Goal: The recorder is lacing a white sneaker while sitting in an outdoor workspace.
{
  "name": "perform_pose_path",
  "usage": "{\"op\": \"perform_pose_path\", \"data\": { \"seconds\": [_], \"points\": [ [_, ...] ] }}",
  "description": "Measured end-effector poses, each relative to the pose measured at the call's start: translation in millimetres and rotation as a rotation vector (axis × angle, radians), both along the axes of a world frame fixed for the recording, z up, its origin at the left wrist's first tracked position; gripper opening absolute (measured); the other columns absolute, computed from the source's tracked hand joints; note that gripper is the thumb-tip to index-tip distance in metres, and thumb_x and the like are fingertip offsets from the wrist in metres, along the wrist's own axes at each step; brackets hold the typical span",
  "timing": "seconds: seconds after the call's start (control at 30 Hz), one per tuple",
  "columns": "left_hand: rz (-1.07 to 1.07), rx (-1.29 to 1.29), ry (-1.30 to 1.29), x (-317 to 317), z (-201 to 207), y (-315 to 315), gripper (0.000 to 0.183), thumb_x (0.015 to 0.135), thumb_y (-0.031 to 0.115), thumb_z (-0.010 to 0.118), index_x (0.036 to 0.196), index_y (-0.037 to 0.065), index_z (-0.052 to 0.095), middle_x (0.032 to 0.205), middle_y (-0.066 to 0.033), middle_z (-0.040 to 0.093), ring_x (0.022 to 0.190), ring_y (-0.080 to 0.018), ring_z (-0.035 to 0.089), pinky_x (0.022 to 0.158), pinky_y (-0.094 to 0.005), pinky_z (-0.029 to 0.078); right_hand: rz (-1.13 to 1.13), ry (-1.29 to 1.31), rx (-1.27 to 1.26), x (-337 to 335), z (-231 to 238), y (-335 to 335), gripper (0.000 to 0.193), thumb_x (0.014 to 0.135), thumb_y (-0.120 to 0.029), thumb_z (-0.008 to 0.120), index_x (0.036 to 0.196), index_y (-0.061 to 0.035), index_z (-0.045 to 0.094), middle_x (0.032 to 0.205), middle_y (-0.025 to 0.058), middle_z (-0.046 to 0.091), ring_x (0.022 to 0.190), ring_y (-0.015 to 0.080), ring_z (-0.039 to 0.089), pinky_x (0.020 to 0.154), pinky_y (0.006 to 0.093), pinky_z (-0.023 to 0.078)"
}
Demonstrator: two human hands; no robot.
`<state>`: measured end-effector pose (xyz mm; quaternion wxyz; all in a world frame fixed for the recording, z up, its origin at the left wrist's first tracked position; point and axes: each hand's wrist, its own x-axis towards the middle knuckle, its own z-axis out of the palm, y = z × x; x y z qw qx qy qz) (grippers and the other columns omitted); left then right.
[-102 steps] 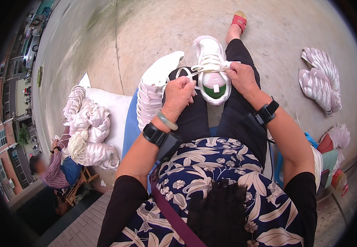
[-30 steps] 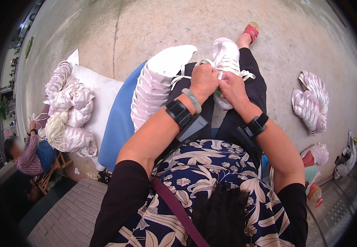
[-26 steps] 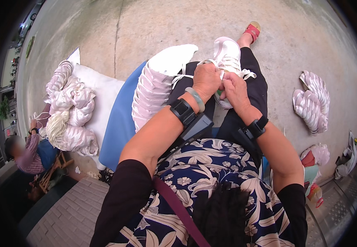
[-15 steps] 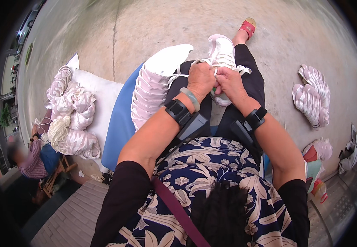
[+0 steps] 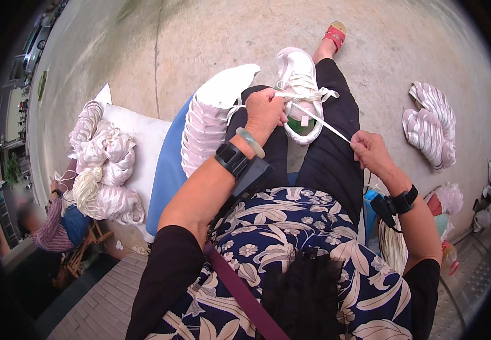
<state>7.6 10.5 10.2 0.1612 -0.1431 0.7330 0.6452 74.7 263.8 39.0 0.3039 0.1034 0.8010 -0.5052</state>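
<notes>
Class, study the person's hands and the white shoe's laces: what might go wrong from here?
The lace stretched tight to the right hand might slip from its pinch.

Neither hand seems to grip the shoe itself, so a hard pull could tip it.

The stack of pale shoe pieces lies close to the left hand, which might knock it.

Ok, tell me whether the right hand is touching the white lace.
Touching: the head view shows the right hand pinching the white lace, stretched straight from the shoe.
</notes>
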Motion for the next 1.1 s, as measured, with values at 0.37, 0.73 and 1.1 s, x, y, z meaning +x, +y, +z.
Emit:
{"op": "perform_pose_path", "data": {
  "seconds": [0.37, 0.73, 1.1],
  "points": [
    [-0.374, -0.372, 0.552, 19, 14, 33, 0.011, 0.079, 0.006, 0.057, 0.084, -0.004, 0.058, 0.060, -0.0066, 0.058, 0.055, -0.0061, 0.052, 0.051, -0.0193, 0.041, -0.216, 0.132, -0.176, -57, -39, -29, 0.021, 0.076, -0.021, 0.063, 0.069, -0.0016, 0.057, 0.057, 0.0018, 0.054, 0.048, 0.0095, 0.049, 0.043, 0.0243, 0.039],
    [-0.219, -0.128, -0.061, 12, -5, 61, 0.012, 0.083, 0.005, 0.049, 0.090, -0.001, 0.056, 0.062, -0.0055, 0.058, 0.040, -0.0091, 0.052, 0.034, -0.0214, 0.040, -0.265, 0.035, -0.177, -73, -46, -50, 0.018, 0.081, -0.017, 0.060, 0.068, -0.0052, 0.055, 0.056, -0.0012, 0.052, 0.041, 0.0035, 0.044, 0.033, 0.0188, 0.033],
    [-0.188, -0.047, -0.119, 9, -11, 61, 0.010, 0.084, 0.009, 0.050, 0.078, 0.003, 0.054, 0.060, -0.0044, 0.056, 0.038, -0.0074, 0.047, 0.033, -0.0198, 0.035, -0.344, 0.058, -0.212, -71, -55, -58, 0.014, 0.076, -0.010, 0.062, 0.067, -0.0012, 0.057, 0.051, 0.0037, 0.053, 0.040, 0.0084, 0.049, 0.035, 0.0245, 0.038]
  ]
}}
